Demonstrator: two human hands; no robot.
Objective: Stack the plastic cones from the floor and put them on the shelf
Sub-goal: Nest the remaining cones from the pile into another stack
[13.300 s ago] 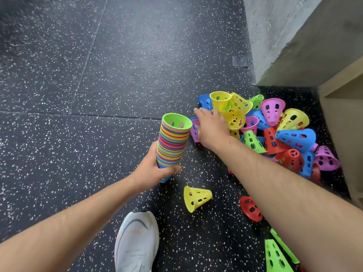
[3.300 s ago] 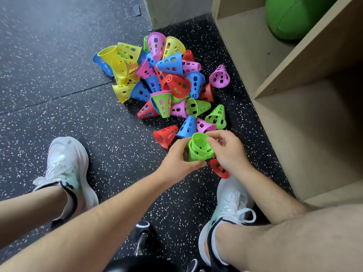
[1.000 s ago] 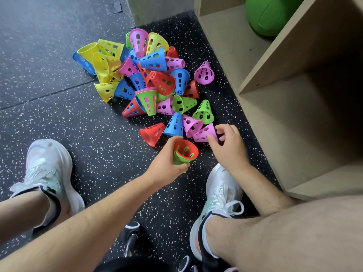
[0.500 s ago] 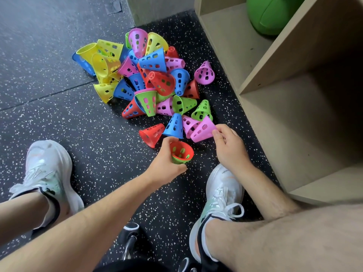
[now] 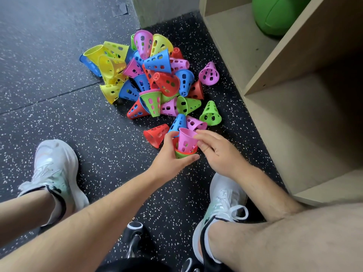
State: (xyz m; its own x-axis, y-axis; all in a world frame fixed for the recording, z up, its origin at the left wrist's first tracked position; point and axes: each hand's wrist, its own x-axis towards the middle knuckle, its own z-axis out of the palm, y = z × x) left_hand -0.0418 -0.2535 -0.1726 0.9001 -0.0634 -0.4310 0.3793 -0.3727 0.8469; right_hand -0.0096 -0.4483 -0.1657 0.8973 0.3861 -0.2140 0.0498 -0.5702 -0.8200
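My left hand [image 5: 170,156] grips a short stack of cones [image 5: 184,153], green below and red above, held with the wide ends up. A pink cone [image 5: 187,140] sits partly down in that stack, and my right hand [image 5: 218,152] pinches its rim with thumb and fingers. Beyond the hands a heap of loose cones [image 5: 155,79] in yellow, blue, pink, red and green lies on the black speckled floor. A red cone [image 5: 155,134], a blue cone [image 5: 179,120], a pink one [image 5: 196,123] and a green one [image 5: 211,114] lie nearest the hands.
A wooden shelf unit [image 5: 284,79] stands at the right, with a green ball [image 5: 275,14] in its far compartment. My two white shoes [image 5: 57,169] [image 5: 222,205] rest on the floor, my bare right leg at lower right. A dark metal object [image 5: 134,236] shows at the bottom.
My right hand picked a pink cone off the floor and brought it left into the top of the stack. The stack gained a red cone before that.
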